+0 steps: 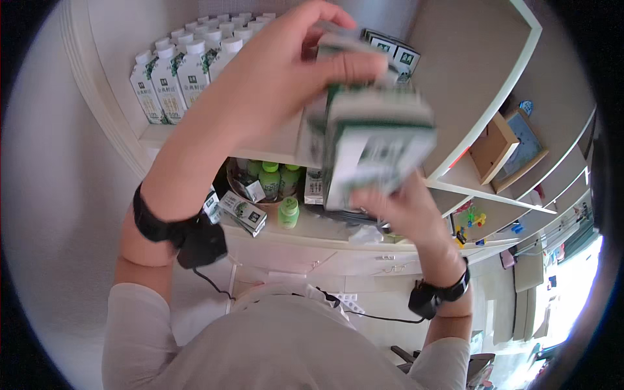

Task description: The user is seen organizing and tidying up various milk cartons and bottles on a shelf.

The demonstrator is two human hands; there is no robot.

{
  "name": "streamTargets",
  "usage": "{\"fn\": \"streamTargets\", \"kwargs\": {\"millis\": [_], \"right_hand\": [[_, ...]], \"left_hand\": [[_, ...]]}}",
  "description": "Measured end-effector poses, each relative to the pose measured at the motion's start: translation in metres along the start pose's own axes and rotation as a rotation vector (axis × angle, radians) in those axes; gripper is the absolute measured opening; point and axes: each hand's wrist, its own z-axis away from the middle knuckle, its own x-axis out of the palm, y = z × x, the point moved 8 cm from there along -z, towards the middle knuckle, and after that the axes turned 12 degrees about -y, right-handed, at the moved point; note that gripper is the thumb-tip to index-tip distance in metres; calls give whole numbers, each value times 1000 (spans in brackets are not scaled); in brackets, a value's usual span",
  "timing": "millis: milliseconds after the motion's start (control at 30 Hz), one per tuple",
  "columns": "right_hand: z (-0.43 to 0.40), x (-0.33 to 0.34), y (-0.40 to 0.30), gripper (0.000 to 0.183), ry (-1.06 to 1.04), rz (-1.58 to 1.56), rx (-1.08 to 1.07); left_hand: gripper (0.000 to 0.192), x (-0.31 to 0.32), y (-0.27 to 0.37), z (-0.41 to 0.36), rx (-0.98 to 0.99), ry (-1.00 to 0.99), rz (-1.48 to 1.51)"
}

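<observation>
Motion blur softens a small group of white and green milk cartons (382, 158) held up in front of the shelf. My right hand (409, 209) grips the cartons low down, its thumb across the nearest one's lower face. Around the far upper part, my left hand (307, 63) curls its fingers and thumb over a carton; blur hides exactly where it touches. Behind them, at the back right of the upper shelf, stand more small cartons (405, 57). To the left, rows of tall white milk cartons with screw caps (192, 80) fill part of the same shelf, partly covered by my left forearm.
Below, the counter carries a basket (234, 183) with green-capped bottles, a separate green bottle (288, 213), and small cartons lying down (243, 213). A shelf divider (487, 102) rises at the right. Wooden frames (519, 144) stand beyond it. Cables hang from both wrist devices.
</observation>
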Motion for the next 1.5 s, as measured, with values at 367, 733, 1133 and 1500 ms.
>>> {"fn": "streamTargets", "kwargs": {"millis": [367, 733, 1133, 1500], "right_hand": [[-130, -128, 22, 41, 266, 677, 226], [-202, -140, 62, 22, 181, 1673, 244], [-205, -162, 60, 23, 262, 1212, 299], [-212, -145, 61, 25, 39, 1587, 230]], "left_hand": [[48, -40, -117, -140, -43, 501, -42], [45, -53, -246, -170, -281, 357, 334], [33, 5, -198, -145, -547, -160, 108], [24, 2, -225, -164, -634, -195, -93]]}}
